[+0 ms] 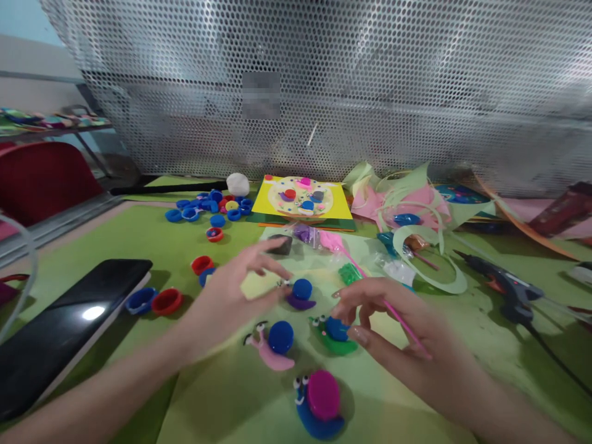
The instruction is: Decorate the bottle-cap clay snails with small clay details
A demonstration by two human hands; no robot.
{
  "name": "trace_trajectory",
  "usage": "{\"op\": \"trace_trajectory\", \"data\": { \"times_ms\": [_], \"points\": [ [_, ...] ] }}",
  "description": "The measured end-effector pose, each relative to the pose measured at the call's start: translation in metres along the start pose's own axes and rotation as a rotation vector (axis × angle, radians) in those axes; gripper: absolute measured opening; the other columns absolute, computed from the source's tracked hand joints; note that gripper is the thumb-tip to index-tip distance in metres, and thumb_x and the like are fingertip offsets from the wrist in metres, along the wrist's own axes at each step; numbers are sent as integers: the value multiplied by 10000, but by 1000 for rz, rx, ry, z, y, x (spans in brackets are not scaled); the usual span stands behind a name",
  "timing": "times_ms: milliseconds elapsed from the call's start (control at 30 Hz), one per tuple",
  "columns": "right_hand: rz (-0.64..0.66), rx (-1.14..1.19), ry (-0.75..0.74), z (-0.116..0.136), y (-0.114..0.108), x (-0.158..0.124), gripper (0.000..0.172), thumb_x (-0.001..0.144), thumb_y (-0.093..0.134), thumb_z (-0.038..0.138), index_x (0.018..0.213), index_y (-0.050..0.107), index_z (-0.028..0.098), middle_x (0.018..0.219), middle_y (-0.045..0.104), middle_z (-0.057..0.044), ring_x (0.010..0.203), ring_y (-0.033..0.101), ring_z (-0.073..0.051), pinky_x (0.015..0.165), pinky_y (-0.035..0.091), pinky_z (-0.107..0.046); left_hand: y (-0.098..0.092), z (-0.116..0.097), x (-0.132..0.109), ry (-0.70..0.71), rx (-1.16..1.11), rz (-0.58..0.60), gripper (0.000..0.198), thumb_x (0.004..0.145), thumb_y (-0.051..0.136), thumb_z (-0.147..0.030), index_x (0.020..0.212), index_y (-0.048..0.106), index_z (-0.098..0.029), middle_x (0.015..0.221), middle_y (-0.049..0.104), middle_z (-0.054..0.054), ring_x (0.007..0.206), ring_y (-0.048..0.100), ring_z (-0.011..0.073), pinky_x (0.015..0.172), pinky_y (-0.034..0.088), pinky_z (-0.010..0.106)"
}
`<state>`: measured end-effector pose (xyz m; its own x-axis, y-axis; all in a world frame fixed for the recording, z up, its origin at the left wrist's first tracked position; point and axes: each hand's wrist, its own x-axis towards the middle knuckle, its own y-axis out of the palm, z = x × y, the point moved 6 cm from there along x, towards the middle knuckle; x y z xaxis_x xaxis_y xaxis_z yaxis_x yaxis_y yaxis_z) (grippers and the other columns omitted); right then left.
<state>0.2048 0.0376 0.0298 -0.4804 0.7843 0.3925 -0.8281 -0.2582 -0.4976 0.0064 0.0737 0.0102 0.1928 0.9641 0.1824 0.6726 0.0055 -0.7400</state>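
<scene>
I get both bare hands over the counter (115, 240), working among four small clay snails with plastic-cap shells, all on a light green sheet (217, 401). My left hand (226, 293) has thumb and index fingertips at the eyes of the purple snail (303, 293), blue shell; I can't tell if they pinch or just hover. My right hand (414, 311) is curled around a thin pink stick (407, 330) that slants across the palm, its thumb and fingertips right by the blue shell of the green snail (340, 345). Nearer me: pink snail (275, 354) with blue shell, then blue snail (319, 407) with magenta shell. Left side: black phone (74, 327), blue cap (142, 301) and red cap (167, 302) just beside it, pile of mostly blue caps (206, 202) farther back. Far middle: yellow card (263, 203) bearing a snail-decorated disc. Right: hot glue gun (506, 287) on its side, near a curled pale paper strip (456, 271). Perforated metal screen (185, 105) behind.
</scene>
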Motion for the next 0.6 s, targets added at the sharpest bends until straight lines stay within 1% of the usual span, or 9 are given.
{"op": "trace_trajectory", "data": {
  "times_ms": [33, 67, 100, 167, 233, 367, 433, 500, 600],
  "points": [
    [-4, 4, 0, -1, 1, -1, 302, 841, 591, 90, 1083, 530, 260, 915, 669, 37, 779, 604, -81, 691, 490, -188, 6, -7, -7, 40, -23, 13, 346, 772, 645, -494, 1050, 651, -288, 1076, 701, 31, 1124, 588, 296, 951, 459, 436],
    [-8, 8, 1, -1, 1, -1, 306, 841, 597, 100, 1093, 525, 258, 917, 668, 33, 787, 607, -87, 690, 492, -197, 11, -14, -14, 92, -62, 15, 396, 767, 663, -478, 1121, 619, -306, 1026, 718, 13, 1117, 598, 275, 970, 458, 414],
    [-8, 11, 4, -2, 2, -1, 307, 841, 603, 111, 1098, 521, 256, 918, 667, 30, 791, 611, -94, 683, 495, -206, 13, -22, -21, 185, -162, -19, 506, 767, 687, -438, 1236, 544, -312, 975, 731, 6, 1071, 629, 255, 951, 482, 387],
    [6, 8, 19, -3, 4, -1, 299, 838, 619, 135, 1093, 523, 257, 917, 666, 27, 790, 615, -104, 667, 498, -220, 17, -33, -31, 320, -316, -20, 705, 760, 726, -375, 1371, 375, -354, 924, 741, -31, 995, 665, 208, 904, 519, 320],
    [35, -2, 44, -4, 7, -1, 298, 830, 636, 150, 1083, 526, 262, 925, 669, 29, 798, 619, -107, 667, 501, -222, 19, -37, -36, 364, -410, -17, 808, 749, 752, -326, 1404, 286, -398, 916, 742, -61, 967, 669, 174, 891, 526, 275],
    [54, -35, 67, -4, 11, -1, 313, 808, 650, 144, 1071, 527, 262, 928, 675, 38, 810, 624, -95, 705, 511, -196, 23, -38, -39, 308, -477, -6, 850, 726, 780, -266, 1402, 288, -419, 874, 754, -91, 931, 660, 146, 878, 519, 230],
    [57, -50, 65, -4, 12, -2, 321, 798, 654, 145, 1068, 530, 265, 945, 677, 40, 815, 625, -91, 724, 514, -184, 25, -39, -41, 283, -561, 6, 829, 738, 771, -243, 1389, 304, -456, 858, 756, -118, 937, 648, 131, 896, 499, 224],
    [54, -53, 68, -3, 13, -3, 340, 791, 656, 150, 1082, 526, 267, 963, 678, 38, 824, 627, -90, 729, 516, -175, 28, -38, -44, 229, -672, 8, 790, 753, 756, -224, 1369, 331, -478, 842, 755, -136, 950, 634, 115, 924, 471, 224],
    [43, -61, 68, -3, 12, -4, 342, 786, 645, 140, 1084, 530, 261, 951, 675, 37, 822, 627, -84, 735, 514, -160, 33, -32, -46, 82, -785, 2, 761, 729, 776, -230, 1362, 389, -400, 764, 761, -109, 953, 632, 128, 923, 460, 247]
  ]
}}
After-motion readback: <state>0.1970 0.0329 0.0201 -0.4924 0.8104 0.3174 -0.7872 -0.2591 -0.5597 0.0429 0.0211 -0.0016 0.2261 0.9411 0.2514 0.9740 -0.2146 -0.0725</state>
